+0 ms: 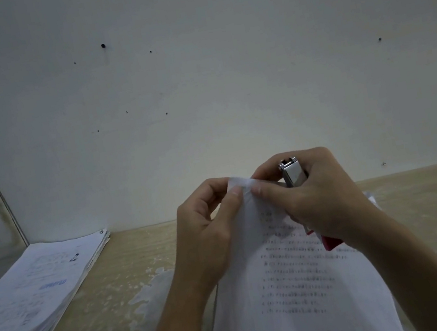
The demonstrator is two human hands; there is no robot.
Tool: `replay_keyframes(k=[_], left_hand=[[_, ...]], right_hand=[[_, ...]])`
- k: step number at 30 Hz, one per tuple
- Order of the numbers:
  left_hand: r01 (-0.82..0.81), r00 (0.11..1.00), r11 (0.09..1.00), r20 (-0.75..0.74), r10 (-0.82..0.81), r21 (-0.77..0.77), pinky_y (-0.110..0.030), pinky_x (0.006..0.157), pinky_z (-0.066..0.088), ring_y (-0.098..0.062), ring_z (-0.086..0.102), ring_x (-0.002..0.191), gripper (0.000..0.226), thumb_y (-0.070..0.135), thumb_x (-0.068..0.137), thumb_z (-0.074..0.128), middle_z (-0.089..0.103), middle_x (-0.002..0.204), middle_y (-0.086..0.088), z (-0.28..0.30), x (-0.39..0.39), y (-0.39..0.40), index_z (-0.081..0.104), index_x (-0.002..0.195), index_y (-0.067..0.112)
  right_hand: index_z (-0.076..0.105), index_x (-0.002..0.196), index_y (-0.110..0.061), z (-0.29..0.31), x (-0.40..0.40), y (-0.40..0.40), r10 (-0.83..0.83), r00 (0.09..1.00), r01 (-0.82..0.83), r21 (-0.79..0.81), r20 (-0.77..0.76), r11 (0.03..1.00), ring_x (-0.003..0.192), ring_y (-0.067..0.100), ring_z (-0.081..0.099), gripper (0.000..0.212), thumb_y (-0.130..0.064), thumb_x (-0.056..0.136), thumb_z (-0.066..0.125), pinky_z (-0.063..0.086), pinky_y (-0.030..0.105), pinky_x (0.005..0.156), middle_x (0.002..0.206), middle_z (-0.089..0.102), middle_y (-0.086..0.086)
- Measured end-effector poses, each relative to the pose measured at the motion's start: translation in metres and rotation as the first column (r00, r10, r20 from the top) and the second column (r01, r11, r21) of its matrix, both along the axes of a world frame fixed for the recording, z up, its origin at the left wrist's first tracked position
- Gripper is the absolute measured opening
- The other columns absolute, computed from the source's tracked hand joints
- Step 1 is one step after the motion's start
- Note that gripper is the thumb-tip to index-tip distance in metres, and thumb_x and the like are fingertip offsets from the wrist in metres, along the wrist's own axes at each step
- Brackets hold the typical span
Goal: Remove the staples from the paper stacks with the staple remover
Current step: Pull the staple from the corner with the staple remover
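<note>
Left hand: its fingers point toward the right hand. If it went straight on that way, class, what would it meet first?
Probably the left hand meets the right hand fingertips first, pinching the same paper stack corner; depth is unclear.

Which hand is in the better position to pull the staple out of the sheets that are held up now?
The right hand. It already holds the silver and red metal staple remover, at the top corner of the white printed paper stack. The left hand only pinches that corner and carries no tool.
</note>
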State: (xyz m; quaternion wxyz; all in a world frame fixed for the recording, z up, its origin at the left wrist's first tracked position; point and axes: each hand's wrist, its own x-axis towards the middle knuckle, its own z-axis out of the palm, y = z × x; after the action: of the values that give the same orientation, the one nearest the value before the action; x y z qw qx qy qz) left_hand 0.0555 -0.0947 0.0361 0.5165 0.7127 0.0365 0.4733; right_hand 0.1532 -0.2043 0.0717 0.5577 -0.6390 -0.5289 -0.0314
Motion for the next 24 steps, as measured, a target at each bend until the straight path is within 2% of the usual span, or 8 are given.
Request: replay_keyframes(k=[5, 8, 10, 11, 14, 17, 21, 24], left_hand=[[-0.004, 1.000, 1.000, 0.012, 0.004, 0.005, -0.028, 0.062, 0.055, -0.020, 0.066, 0.077, 0.013, 0.022, 0.079, 0.059, 0.071, 0.080, -0.006, 0.002, -0.001, -0.001, 0.071, 0.080, 0.015], [-0.031, 0.999, 1.000, 0.017, 0.031, 0.003, -0.026, 0.062, 0.055, -0.018, 0.067, 0.074, 0.014, 0.023, 0.078, 0.060, 0.072, 0.077, -0.003, 0.003, -0.003, -0.002, 0.072, 0.078, 0.016], [-0.051, 0.998, 0.999, 0.030, 0.051, -0.001, -0.025, 0.062, 0.055, -0.016, 0.066, 0.070, 0.013, 0.021, 0.078, 0.061, 0.071, 0.072, 0.000, 0.005, -0.003, -0.003, 0.072, 0.073, 0.019], [-0.053, 0.998, 0.998, 0.036, 0.054, -0.012, -0.023, 0.060, 0.054, -0.015, 0.065, 0.067, 0.013, 0.019, 0.079, 0.062, 0.070, 0.069, 0.001, 0.006, -0.003, -0.004, 0.072, 0.070, 0.019], [-0.051, 0.998, 0.997, 0.022, 0.053, -0.060, -0.020, 0.054, 0.050, -0.012, 0.059, 0.060, 0.021, 0.015, 0.081, 0.064, 0.066, 0.061, 0.003, 0.008, -0.005, -0.007, 0.069, 0.062, 0.019], [-0.009, 1.000, 0.991, -0.021, 0.006, -0.131, -0.019, 0.050, 0.045, -0.010, 0.053, 0.054, 0.023, 0.024, 0.074, 0.059, 0.059, 0.055, 0.004, 0.011, -0.007, -0.008, 0.062, 0.052, 0.019], [0.039, 0.998, 0.980, -0.031, -0.046, -0.195, -0.015, 0.043, 0.036, -0.003, 0.041, 0.041, 0.050, 0.008, 0.084, 0.056, 0.045, 0.041, 0.011, 0.014, -0.008, -0.009, 0.049, 0.037, 0.022], [0.048, 0.996, 0.977, -0.059, -0.062, -0.209, -0.015, 0.042, 0.034, -0.002, 0.039, 0.039, 0.054, 0.007, 0.085, 0.052, 0.043, 0.039, 0.011, 0.015, -0.007, -0.011, 0.047, 0.033, 0.023]], right_hand=[[0.070, 0.068, -0.022, -0.001, 0.000, 0.002, 0.005, 1.000, -0.005, 0.006, -0.006, 1.000, 0.059, 0.002, 0.061, 0.012, -0.017, 0.079, 0.069, 0.047, 0.011, 0.049, 0.061, 0.066, -0.005], [0.070, 0.073, -0.023, -0.002, -0.001, 0.002, 0.038, 0.999, -0.038, 0.022, -0.033, 0.999, 0.065, 0.009, 0.065, 0.008, -0.018, 0.080, 0.069, 0.052, 0.016, 0.052, 0.072, 0.069, -0.004], [0.070, 0.077, -0.022, -0.002, -0.003, 0.002, 0.071, 0.996, -0.069, 0.045, -0.055, 0.997, 0.066, 0.015, 0.066, 0.004, -0.019, 0.079, 0.069, 0.054, 0.020, 0.053, 0.072, 0.069, 0.000], [0.071, 0.078, -0.022, -0.001, -0.005, 0.001, 0.086, 0.994, -0.083, 0.054, -0.064, 0.995, 0.066, 0.016, 0.066, 0.002, -0.024, 0.077, 0.071, 0.055, 0.022, 0.054, 0.070, 0.070, 0.002], [0.071, 0.079, -0.026, -0.001, -0.009, 0.000, 0.096, 0.993, -0.091, 0.079, -0.073, 0.993, 0.065, 0.013, 0.068, 0.022, -0.044, 0.067, 0.067, 0.057, 0.023, 0.055, 0.070, 0.070, 0.000], [0.071, 0.078, -0.027, -0.002, -0.009, 0.002, 0.090, 0.994, -0.083, 0.090, -0.069, 0.992, 0.065, 0.013, 0.067, 0.003, -0.028, 0.075, 0.071, 0.055, 0.021, 0.056, 0.075, 0.070, -0.004], [0.072, 0.072, -0.028, -0.005, -0.007, 0.004, 0.073, 0.996, -0.071, 0.040, -0.042, 0.997, 0.071, 0.007, 0.067, 0.011, -0.019, 0.078, 0.071, 0.052, 0.016, 0.061, 0.078, 0.072, -0.011], [0.073, 0.070, -0.028, -0.004, -0.007, 0.004, 0.075, 0.997, -0.075, -0.005, -0.020, 0.997, 0.068, 0.002, 0.065, 0.014, -0.019, 0.080, 0.069, 0.048, 0.012, 0.059, 0.072, 0.071, -0.011]])
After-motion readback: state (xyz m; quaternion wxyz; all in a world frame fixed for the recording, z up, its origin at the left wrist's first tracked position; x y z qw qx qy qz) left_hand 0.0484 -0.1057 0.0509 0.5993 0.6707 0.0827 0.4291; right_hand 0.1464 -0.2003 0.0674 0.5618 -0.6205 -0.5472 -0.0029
